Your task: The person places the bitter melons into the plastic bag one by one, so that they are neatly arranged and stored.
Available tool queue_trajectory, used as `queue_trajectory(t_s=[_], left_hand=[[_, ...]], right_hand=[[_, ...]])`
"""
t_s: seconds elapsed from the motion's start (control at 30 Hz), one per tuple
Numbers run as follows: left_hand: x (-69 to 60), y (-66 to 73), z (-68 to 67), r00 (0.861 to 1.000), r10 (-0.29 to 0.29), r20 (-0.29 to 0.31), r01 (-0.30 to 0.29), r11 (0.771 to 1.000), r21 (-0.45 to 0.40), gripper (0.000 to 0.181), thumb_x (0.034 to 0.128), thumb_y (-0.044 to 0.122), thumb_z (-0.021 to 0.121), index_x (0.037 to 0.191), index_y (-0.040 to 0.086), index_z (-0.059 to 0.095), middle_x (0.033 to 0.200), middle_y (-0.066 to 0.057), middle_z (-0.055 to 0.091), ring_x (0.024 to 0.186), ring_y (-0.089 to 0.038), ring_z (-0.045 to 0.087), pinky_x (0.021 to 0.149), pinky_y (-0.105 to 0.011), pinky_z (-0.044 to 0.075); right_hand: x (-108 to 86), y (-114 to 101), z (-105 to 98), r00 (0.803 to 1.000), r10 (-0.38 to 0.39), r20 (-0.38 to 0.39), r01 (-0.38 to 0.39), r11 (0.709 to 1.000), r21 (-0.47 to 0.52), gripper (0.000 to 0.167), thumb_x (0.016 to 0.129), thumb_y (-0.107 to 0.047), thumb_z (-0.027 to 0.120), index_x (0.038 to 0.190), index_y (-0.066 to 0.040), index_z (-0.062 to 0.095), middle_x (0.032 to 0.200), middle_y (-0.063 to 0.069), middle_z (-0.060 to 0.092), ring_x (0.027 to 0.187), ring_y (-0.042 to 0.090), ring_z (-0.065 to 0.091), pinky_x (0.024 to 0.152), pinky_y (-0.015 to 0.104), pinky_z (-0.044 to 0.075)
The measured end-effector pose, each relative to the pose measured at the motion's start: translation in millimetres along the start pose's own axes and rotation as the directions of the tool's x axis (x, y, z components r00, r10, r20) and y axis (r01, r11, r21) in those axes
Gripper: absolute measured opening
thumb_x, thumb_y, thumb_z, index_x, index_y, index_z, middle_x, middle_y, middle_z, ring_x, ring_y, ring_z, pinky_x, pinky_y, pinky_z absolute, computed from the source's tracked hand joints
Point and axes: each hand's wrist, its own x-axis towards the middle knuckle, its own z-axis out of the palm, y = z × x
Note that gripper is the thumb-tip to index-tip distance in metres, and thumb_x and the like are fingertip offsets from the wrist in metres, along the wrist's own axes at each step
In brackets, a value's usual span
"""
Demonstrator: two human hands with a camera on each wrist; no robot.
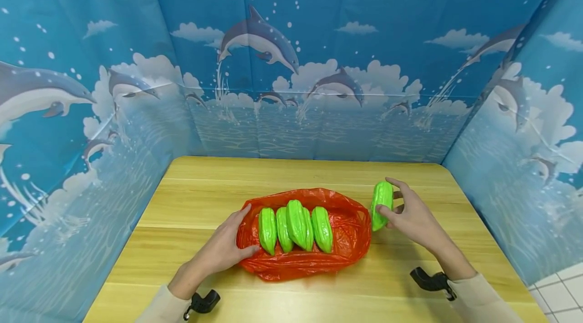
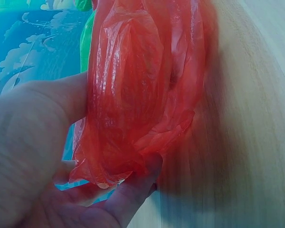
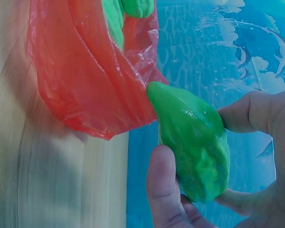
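Observation:
An open red plastic bag (image 1: 348, 232) lies on the table with several glossy, bright green, ridged fruits (image 1: 296, 223) side by side in it; one rests on top of others. My left hand (image 1: 220, 248) grips the bag's left end, thumb at the near side and fingers at the far side. In the left wrist view, crumpled red plastic (image 2: 133, 80) sits between thumb and fingers. Just beyond the bag's right end, my right hand (image 1: 414, 217) holds another green ridged fruit (image 3: 194, 142) between thumb and fingers. That fruit is tapered at one end and stands roughly upright.
The wooden table (image 1: 191, 181) has rounded far corners. Blue curtains with dolphins (image 1: 319, 125) hang close behind it and along both sides. Black camera mounts (image 1: 430, 280) sit at both wrists. White tiles (image 1: 562, 290) show at the lower right.

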Motion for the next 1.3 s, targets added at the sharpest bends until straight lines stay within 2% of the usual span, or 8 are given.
queue_trajectory(t_s=[0.53, 0.83, 1.03, 1.3], left_hand=[[-0.3, 0.5, 0.5, 1.0, 0.001, -0.002, -0.001, 1.0, 0.002, 0.111, 0.0955, 0.034, 0.098, 0.183, 0.008, 0.036, 0.183, -0.025, 0.047, 0.167, -0.053, 0.049, 0.133, -0.074, 0.046], [-0.4, -0.1, 0.6, 1.0, 0.007, -0.008, -0.007, 1.0, 0.001, 0.11, 0.0957, 0.034, 0.098, 0.183, 0.007, 0.037, 0.182, -0.025, 0.048, 0.166, -0.053, 0.05, 0.133, -0.074, 0.046], [-0.4, 0.0, 0.5, 1.0, 0.007, -0.013, -0.007, 1.0, 0.002, 0.11, 0.0958, 0.034, 0.098, 0.183, 0.007, 0.037, 0.182, -0.025, 0.048, 0.165, -0.053, 0.051, 0.133, -0.074, 0.046], [0.0, 1.1, 0.1, 1.0, 0.005, -0.014, -0.005, 1.0, -0.006, 0.109, 0.0958, 0.032, 0.098, 0.183, 0.006, 0.037, 0.181, -0.025, 0.049, 0.165, -0.053, 0.051, 0.133, -0.074, 0.046]], right_hand=[[-2.8, -11.6, 7.7, 0.998, -0.063, -0.003, 0.063, 0.998, 0.018, 0.093, 0.113, -0.022, 0.079, 0.184, 0.0, 0.023, 0.15, 0.04, 0.06, 0.089, 0.022, 0.079, 0.067, 0.035, 0.069], [-4.4, -18.8, 12.9, 0.996, -0.088, 0.01, 0.087, 0.996, 0.024, 0.093, 0.112, -0.021, 0.08, 0.184, -0.002, 0.024, 0.15, 0.038, 0.06, 0.088, 0.022, 0.079, 0.066, 0.034, 0.068], [-7.3, -23.7, 15.8, 0.995, -0.094, 0.012, 0.094, 0.995, 0.026, 0.092, 0.111, -0.021, 0.081, 0.184, -0.004, 0.026, 0.152, 0.037, 0.059, 0.089, 0.025, 0.078, 0.068, 0.038, 0.069], [-9.4, -31.2, 18.1, 0.993, -0.119, 0.011, 0.12, 0.993, -0.005, 0.091, 0.111, -0.022, 0.081, 0.184, -0.006, 0.028, 0.154, 0.036, 0.058, 0.089, 0.021, 0.076, 0.068, 0.037, 0.069]])
